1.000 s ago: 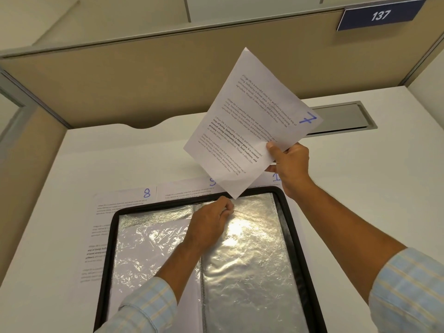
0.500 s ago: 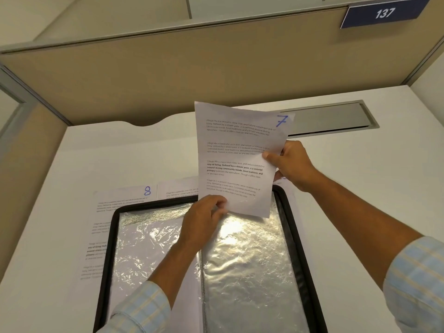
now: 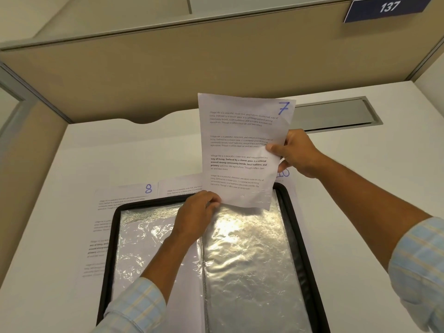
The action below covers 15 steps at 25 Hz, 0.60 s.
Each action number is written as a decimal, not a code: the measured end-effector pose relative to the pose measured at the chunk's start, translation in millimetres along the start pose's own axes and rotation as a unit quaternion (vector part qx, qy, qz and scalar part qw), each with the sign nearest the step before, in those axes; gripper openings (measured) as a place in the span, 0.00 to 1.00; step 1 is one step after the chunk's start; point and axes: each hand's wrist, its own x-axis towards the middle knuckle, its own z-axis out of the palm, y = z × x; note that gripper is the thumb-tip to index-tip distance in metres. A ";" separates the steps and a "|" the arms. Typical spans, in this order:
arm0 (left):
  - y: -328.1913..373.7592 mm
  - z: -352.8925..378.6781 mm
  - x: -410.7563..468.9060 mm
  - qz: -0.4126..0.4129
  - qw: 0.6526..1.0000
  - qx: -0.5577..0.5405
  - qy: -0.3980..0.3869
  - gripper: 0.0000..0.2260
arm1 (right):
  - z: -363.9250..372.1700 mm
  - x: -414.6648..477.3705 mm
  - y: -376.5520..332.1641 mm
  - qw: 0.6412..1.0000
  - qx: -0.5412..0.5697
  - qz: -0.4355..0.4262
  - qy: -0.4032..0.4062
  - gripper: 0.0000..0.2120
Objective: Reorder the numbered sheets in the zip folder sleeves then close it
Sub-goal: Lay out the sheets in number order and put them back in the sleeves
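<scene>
The black zip folder [image 3: 298,236] lies open on the desk, its shiny clear sleeves [image 3: 249,260] facing up. My right hand [image 3: 296,152] pinches the right edge of the sheet marked 7 [image 3: 237,150], held upright with its bottom edge at the top of the right sleeve. My left hand [image 3: 197,215] pinches the top edge of that right sleeve near the folder's spine. Partly under the folder's far side lie the sheet marked 8 [image 3: 125,200], a middle sheet [image 3: 180,186] and a sheet marked 10 [image 3: 284,175].
A beige partition [image 3: 168,75] walls the back of the white desk [image 3: 108,150]. A metal cable flap [image 3: 336,114] sits in the desk behind the held sheet. A blue sign reading 137 [image 3: 386,8] hangs at the top right.
My right hand turned the sheet marked 7 from tilted to upright and lowered it towards the right sleeve's top. My left hand stayed at the sleeve's top edge.
</scene>
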 end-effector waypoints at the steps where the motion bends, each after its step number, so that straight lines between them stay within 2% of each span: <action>1: 0.1 -0.3 -0.9 0.004 1.000 -0.001 0.005 0.06 | -1.0 1.8 -0.2 1.000 0.002 0.005 -0.001 0.16; 11: -4.5 2.5 2.1 0.018 0.999 -0.015 0.024 0.07 | 5.8 7.0 -5.1 0.995 -0.043 0.009 -0.092 0.14; 15: -1.3 6.7 3.4 0.023 0.999 -0.016 0.029 0.05 | 11.9 9.1 -2.6 0.990 -0.050 0.043 -0.125 0.15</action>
